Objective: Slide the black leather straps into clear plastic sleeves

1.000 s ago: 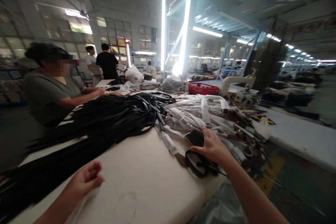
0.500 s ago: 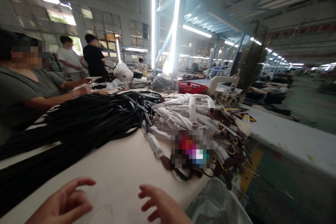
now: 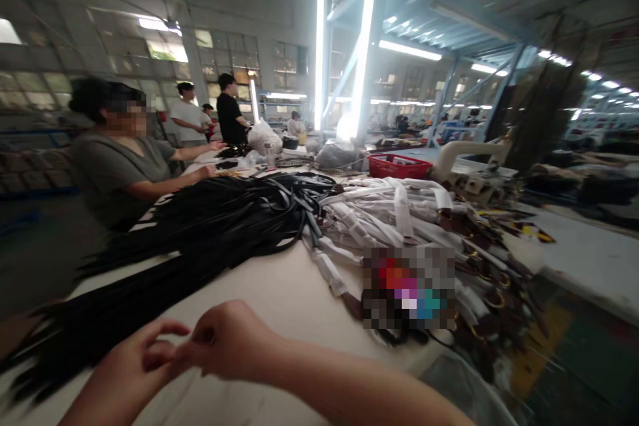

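My left hand (image 3: 144, 356) and my right hand (image 3: 224, 339) are together at the near edge of the white padded table (image 3: 279, 299). The left fingers curl against the right hand, and no held item shows. The right fingers are turned away and hidden. To the left lies a large heap of long black leather straps (image 3: 210, 233). Ahead of my hands are bundled straps in white wrapping (image 3: 384, 219), with brown leather ends and brass buckles (image 3: 492, 273) beyond. A pixelated patch (image 3: 409, 286) hides part of that pile.
A seated co-worker (image 3: 120, 160) has both forearms on the far table. A red plastic basket (image 3: 392, 166) and a cream sewing machine (image 3: 474, 176) stand beyond the straps. A white plastic bag (image 3: 262, 136) sits farther back. Clear plastic sheeting (image 3: 464, 386) hangs at the near right.
My right hand has left the strap pile, where it touched a dark item, and moved left beside my left hand. My left hand has moved closer to it. The view has swung slightly.
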A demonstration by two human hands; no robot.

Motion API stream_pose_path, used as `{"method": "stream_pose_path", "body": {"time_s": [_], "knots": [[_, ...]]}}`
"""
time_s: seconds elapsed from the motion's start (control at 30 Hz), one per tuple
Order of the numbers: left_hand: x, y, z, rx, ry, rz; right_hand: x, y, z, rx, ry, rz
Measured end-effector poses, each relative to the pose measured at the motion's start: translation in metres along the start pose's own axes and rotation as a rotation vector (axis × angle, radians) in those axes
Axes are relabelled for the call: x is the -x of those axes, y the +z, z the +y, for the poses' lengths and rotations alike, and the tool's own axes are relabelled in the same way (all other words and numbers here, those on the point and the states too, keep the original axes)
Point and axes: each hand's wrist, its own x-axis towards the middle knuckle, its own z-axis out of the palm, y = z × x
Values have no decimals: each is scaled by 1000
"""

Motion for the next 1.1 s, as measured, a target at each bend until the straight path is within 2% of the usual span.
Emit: {"method": "stream_pose_path", "body": {"time_s": [0.07, 0.17, 0.27, 0.4, 0.5, 0.57, 0.63, 0.7, 0.77, 0.87, 0.93, 1.0, 1.1], "knots": [[-7, -5, 12, 44, 18, 23, -29, 1, 3, -60, 69, -96], [-22, -11, 14, 171, -4, -15, -70, 7, 12, -54, 53, -126], [-36, -18, -1, 248, 19, 8, -96, 18, 20, -8, 48, -159], [-42, -28, -28, 271, 36, 103, -109, 39, 24, 93, 32, -206], [-43, -36, -41, 285, 40, 176, -123, 44, 21, 211, -11, -209], [-43, -41, -45, 284, 43, 232, -139, 37, 17, 319, -49, -133], [-44, -45, -46, 283, 47, 270, -158, 25, 14, 446, -83, 14], [-44, -48, -45, 280, 54, 285, -175, 13, 13, 569, -96, 161], [-44, -49, -44, 274, 64, 289, -187, 5, 14, 668, -91, 240], [-42, -51, -39, 262, 85, 284, -187, -2, 13, 764, -107, 282], [-40, -51, -34, 253, 112, 275, -174, -6, 10, 799, -152, 305], [-37, -50, -28, 241, 150, 267, -150, -10, 5, 817, -217, 303], [-30, -45, -18, 129, 241, 249, -102, -15, 0, 818, -325, 209]]}}
